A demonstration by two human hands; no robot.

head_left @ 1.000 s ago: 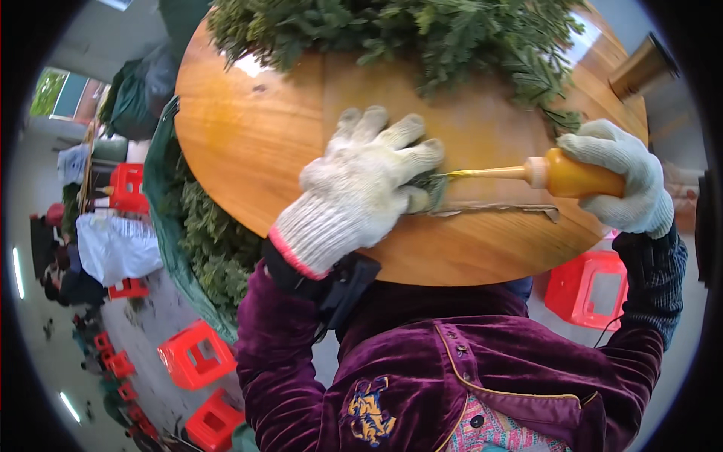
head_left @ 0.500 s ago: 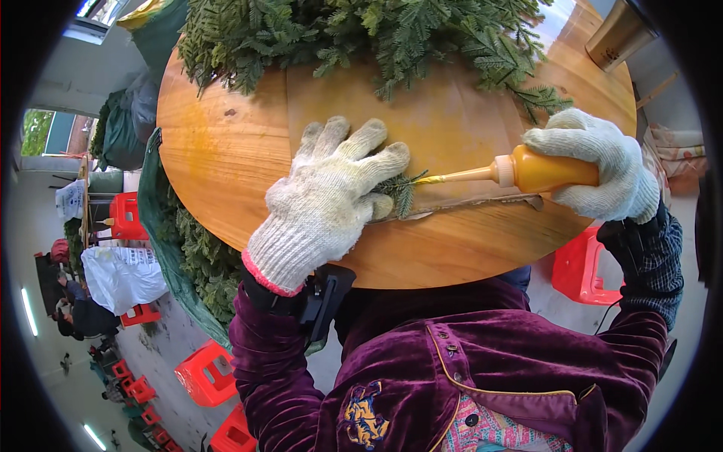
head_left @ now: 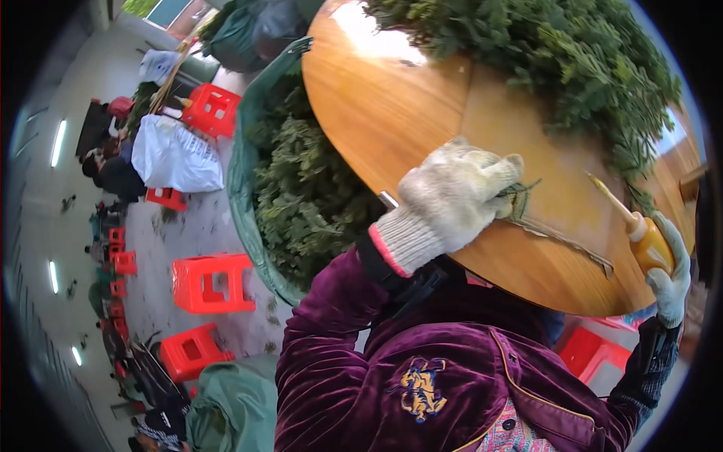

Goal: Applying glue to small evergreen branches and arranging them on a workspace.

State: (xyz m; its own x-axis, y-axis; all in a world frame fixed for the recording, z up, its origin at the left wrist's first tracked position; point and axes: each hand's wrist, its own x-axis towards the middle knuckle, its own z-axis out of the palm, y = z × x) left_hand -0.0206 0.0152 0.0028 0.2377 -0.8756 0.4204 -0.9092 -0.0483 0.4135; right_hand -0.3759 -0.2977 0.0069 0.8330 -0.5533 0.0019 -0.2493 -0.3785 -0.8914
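Note:
My left hand [head_left: 459, 196], in a whitish knitted glove with a pink cuff edge, is closed at the fingertips on a small green fir sprig [head_left: 521, 197]. It hovers over or rests on the round wooden table [head_left: 399, 113]; which of the two is hard to judge. Over at the table's right edge, my right hand [head_left: 672, 275], gloved too, grips a squeeze bottle [head_left: 651, 247] of orange-yellow liquid. The bottle's long nozzle points up and left, apart from the sprig. A flat, ragged-edged sheet [head_left: 520, 135] lies on the table between the hands.
Fir branches [head_left: 572, 68] are heaped across the table's far side. Left of the table stands a green sack [head_left: 242, 173] full of fir branches [head_left: 309, 173]. Red plastic stools [head_left: 215, 282], a white sack [head_left: 177, 154] and other people [head_left: 120, 177] are further left.
The view has swung left. The bottle's nozzle has drawn away from the sprig as my right hand moved right. My left hand, flat with fingers spread before, now pinches the sprig.

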